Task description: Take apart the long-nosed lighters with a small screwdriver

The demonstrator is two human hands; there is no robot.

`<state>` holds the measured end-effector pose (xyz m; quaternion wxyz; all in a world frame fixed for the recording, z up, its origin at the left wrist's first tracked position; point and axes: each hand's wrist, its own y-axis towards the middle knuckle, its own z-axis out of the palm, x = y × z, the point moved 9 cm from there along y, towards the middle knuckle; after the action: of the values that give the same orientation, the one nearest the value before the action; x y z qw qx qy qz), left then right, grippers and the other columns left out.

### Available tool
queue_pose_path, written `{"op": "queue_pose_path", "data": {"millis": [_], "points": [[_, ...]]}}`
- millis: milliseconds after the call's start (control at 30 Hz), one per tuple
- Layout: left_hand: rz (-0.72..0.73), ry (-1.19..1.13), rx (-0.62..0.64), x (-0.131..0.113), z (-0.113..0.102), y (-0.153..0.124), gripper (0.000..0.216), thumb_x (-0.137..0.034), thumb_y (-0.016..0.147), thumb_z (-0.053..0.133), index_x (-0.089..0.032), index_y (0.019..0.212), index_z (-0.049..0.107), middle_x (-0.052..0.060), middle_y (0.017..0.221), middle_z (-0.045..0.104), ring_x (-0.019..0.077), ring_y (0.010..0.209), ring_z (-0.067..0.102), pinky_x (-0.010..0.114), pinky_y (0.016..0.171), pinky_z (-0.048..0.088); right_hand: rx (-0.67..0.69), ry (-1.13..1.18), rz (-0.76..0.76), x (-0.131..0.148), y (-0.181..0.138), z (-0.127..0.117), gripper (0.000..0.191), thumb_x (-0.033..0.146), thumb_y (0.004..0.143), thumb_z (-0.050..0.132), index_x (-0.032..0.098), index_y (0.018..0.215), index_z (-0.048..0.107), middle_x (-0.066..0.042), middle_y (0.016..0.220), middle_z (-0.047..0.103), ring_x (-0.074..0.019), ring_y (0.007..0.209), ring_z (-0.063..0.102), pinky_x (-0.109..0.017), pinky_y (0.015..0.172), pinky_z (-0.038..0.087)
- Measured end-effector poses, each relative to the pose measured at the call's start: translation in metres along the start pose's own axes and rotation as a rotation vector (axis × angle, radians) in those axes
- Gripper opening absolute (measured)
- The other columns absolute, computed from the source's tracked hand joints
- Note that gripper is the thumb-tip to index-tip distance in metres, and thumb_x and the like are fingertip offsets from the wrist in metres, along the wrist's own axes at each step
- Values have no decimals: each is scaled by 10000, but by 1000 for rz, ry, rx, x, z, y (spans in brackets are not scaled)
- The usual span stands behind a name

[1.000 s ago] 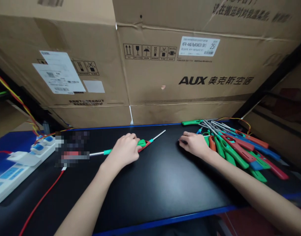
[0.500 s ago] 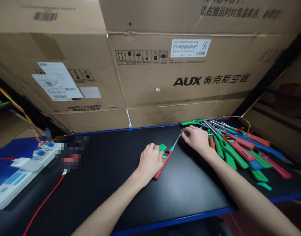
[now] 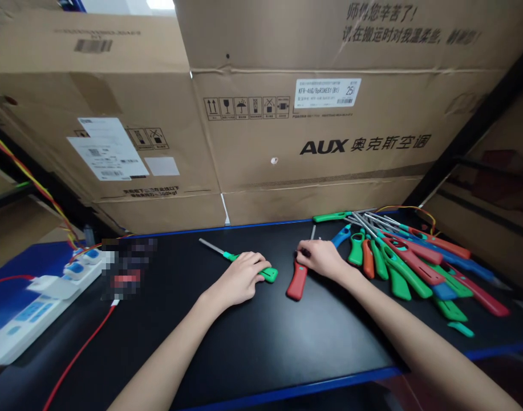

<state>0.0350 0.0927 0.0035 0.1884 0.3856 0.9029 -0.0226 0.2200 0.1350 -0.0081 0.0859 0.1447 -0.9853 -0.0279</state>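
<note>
My left hand (image 3: 243, 277) is closed over the middle of a green long-necked lighter (image 3: 270, 275) on the black tabletop. The lighter's metal tube points up and to the left, and its handle end shows past my fingers. To the right, my right hand (image 3: 323, 256) grips the upper part of a red long-necked lighter (image 3: 296, 283). Its handle angles down toward me, and the metal tip shows beyond my fingers. My right-hand fingertips are partly hidden. A pile of green, red, orange and blue lighters (image 3: 409, 268) spreads out right of my right hand.
A large cardboard box (image 3: 252, 131) stands along the back. At left lie a white power strip (image 3: 25, 314) with plugs, a red cable (image 3: 79, 354) and a blurred-out object (image 3: 128, 268). A small turquoise piece (image 3: 461, 329) lies by the pile. The table's blue front edge (image 3: 295, 392) is near me.
My left hand has moved left, off the red lighter, with the green one now stretched out under it. My right hand has come left and down from the red lighter's tip onto its body.
</note>
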Motion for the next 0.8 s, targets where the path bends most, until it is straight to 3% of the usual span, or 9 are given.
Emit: {"op": "queue_pose_path", "data": {"millis": [100, 167, 300, 467, 667, 800], "points": [[66, -54, 37, -15, 2, -1, 338, -73, 910, 533, -243, 1168, 672, 64, 1180, 659, 238, 1141, 575, 448, 1110, 432, -33, -59, 58, -23, 6, -16, 220, 339, 976, 560, 180, 875, 672, -58, 864, 721, -168, 781, 653, -253, 623, 289], [103, -102, 65, -27, 5, -2, 354, -65, 907, 519, -247, 1165, 679, 57, 1242, 658, 239, 1234, 558, 459, 1177, 395, -79, -87, 93, -23, 4, -25, 263, 357, 996, 519, 168, 897, 673, -85, 888, 725, -184, 801, 658, -260, 633, 299], [184, -155, 149, -51, 14, -6, 438, -26, 883, 469, -257, 1180, 693, 45, 1286, 667, 217, 1373, 514, 451, 1264, 331, -153, -48, 104, 10, -13, -25, 231, 355, 987, 517, 207, 1008, 693, -64, 962, 745, -187, 872, 690, -258, 649, 333], [180, -169, 159, -52, 13, -8, 659, 68, 704, 426, -304, 1158, 725, 13, 1229, 701, 191, 1386, 527, 443, 1294, 310, 14, -68, 48, 42, -31, -1, 220, 339, 968, 519, 199, 906, 677, -69, 868, 742, -205, 754, 706, -268, 588, 313], [122, -268, 116, -42, 8, -7, 594, 55, 730, 416, -282, 1090, 747, 15, 1203, 716, 189, 1379, 542, 454, 1300, 298, 75, -244, 238, -11, -35, -17, 236, 349, 938, 565, 162, 840, 671, -114, 792, 713, -237, 724, 704, -260, 603, 349], [92, -323, 114, -41, 8, -8, 503, 12, 783, 433, -271, 1055, 747, 19, 1257, 689, 189, 1411, 502, 447, 1307, 279, -8, -172, 211, -5, -19, -21, 227, 361, 975, 534, 205, 970, 699, -89, 889, 737, -234, 813, 712, -261, 620, 357]]}}
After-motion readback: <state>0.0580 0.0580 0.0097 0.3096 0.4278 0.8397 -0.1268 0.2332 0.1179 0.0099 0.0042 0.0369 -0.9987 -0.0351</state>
